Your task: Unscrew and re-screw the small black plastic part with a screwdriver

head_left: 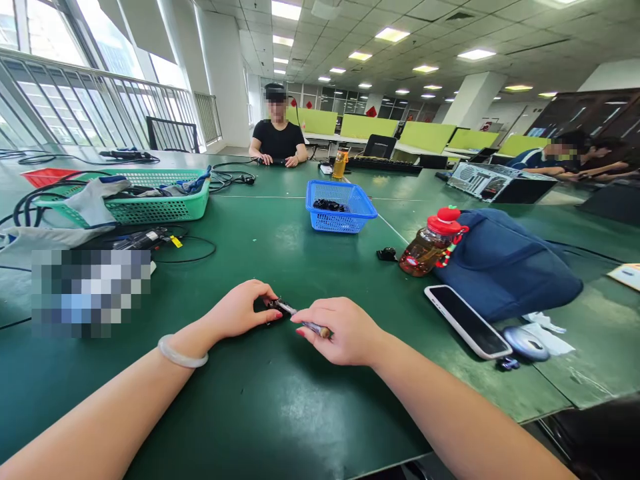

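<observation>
Head view, the only 1. Your left hand (240, 311) is curled on the table (280, 413), fingers closed round a small black part (273, 309), pinning it to the green top. Your right hand (347, 331) pinches a thin tool (306, 321) between thumb and fingers. The shaft slants up-left and its tip touches the part. Kind of tool: cannot tell, too small. The 2 hands are just beside each other near the table's front edge, with the part between them. There is a pale bracelet (183, 353) on your left wrist.

Right of your hands, a phone (467, 321) lies face up with a dark screen, and a mouse (526, 343) is just beside it. Behind them is a blue bag (505, 267). A bottle (427, 248) of brown liquid with a red cap leans tilted against it. A small black bit (387, 254) sits just left of the bottle.

Further back at centre is a blue basket (340, 207) with dark items inside. At left, a green basket (145, 198) holds cloths and cables, and a red basket (47, 177) sits behind it. Black cables (193, 257) trail over the table near the green basket.

On the far side, 1 person (277, 137) in a black top sits facing you, both hands on the table, well apart from yours. An orange bottle (340, 163) and a keyboard (385, 165) are to that person's side.
</observation>
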A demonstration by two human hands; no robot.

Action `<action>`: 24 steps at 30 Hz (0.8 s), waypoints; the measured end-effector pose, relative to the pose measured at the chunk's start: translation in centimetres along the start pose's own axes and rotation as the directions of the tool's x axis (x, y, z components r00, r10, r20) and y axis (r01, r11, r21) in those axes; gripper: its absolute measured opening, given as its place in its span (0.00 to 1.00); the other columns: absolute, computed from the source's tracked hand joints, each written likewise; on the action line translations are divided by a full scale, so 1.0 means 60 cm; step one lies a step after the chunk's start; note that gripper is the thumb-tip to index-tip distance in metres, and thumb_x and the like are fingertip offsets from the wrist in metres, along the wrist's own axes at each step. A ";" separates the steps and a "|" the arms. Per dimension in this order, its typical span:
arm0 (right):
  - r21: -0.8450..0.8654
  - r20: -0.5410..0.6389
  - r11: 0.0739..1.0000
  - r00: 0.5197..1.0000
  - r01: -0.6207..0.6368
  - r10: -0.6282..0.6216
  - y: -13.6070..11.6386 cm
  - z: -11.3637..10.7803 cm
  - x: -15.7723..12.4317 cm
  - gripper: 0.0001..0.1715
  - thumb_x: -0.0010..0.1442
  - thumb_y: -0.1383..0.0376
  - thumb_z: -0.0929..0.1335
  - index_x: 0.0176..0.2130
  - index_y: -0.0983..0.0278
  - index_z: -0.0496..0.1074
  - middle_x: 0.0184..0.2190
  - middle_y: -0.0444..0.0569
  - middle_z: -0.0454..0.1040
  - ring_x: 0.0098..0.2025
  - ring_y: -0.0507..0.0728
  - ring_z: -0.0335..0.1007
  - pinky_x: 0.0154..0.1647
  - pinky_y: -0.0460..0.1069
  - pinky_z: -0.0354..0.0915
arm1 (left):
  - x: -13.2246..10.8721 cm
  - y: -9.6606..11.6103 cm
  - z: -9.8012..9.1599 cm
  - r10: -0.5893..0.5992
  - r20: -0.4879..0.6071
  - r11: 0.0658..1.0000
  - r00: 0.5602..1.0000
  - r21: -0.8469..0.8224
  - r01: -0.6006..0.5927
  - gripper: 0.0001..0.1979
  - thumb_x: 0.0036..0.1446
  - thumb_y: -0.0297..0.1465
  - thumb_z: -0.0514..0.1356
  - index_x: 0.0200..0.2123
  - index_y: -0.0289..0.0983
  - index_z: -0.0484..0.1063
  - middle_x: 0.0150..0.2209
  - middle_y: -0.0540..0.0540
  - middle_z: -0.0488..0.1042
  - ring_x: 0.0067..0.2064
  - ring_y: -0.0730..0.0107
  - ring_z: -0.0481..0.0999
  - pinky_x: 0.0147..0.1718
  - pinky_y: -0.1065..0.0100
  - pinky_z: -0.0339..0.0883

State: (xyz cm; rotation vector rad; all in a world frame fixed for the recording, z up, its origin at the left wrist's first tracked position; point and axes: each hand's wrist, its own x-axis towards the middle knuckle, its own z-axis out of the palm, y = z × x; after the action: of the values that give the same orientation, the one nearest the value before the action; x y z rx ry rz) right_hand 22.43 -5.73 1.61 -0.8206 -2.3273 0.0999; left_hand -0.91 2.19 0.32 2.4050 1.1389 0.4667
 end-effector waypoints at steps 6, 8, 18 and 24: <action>0.011 -0.020 1.000 1.000 0.011 -0.011 0.000 -0.001 0.003 0.14 0.65 0.59 0.62 0.39 0.65 0.73 0.25 0.43 0.68 0.26 0.44 0.59 0.29 0.41 0.54 | 0.001 -0.004 0.000 -0.002 0.005 1.000 1.000 -0.017 0.002 0.18 0.50 0.48 0.62 0.36 0.40 0.74 0.36 0.48 0.75 0.39 0.65 0.72 0.39 0.65 0.65; -0.004 0.009 1.000 1.000 0.008 -0.008 0.001 -0.004 0.004 0.17 0.66 0.57 0.61 0.37 0.65 0.73 0.25 0.43 0.67 0.26 0.44 0.58 0.29 0.41 0.52 | 0.001 -0.005 0.000 -0.002 0.001 1.000 1.000 -0.022 0.002 0.18 0.50 0.48 0.62 0.36 0.40 0.74 0.36 0.48 0.75 0.39 0.66 0.72 0.39 0.66 0.66; 0.043 0.017 0.998 0.999 0.045 -0.046 0.000 0.004 0.007 0.27 0.64 0.50 0.62 0.25 0.65 0.72 0.21 0.44 0.60 0.25 0.45 0.51 0.27 0.43 0.44 | -0.001 0.001 -0.003 0.000 0.007 1.000 1.000 -0.032 0.000 0.16 0.50 0.46 0.62 0.35 0.41 0.73 0.35 0.48 0.75 0.38 0.66 0.72 0.39 0.66 0.66; 0.105 0.019 0.992 0.998 0.064 -0.066 -0.004 0.007 0.010 0.24 0.63 0.54 0.62 0.23 0.65 0.71 0.20 0.44 0.59 0.24 0.46 0.49 0.26 0.44 0.44 | -0.001 0.004 -0.006 -0.012 0.022 0.999 1.000 -0.029 0.013 0.14 0.50 0.43 0.63 0.36 0.41 0.73 0.36 0.48 0.74 0.40 0.65 0.72 0.40 0.65 0.66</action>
State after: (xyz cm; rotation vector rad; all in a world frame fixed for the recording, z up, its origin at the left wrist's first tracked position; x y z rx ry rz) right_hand 21.73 -5.49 1.70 -0.6947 -2.3456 0.2018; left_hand -0.98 2.10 0.73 2.3705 1.1294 0.4484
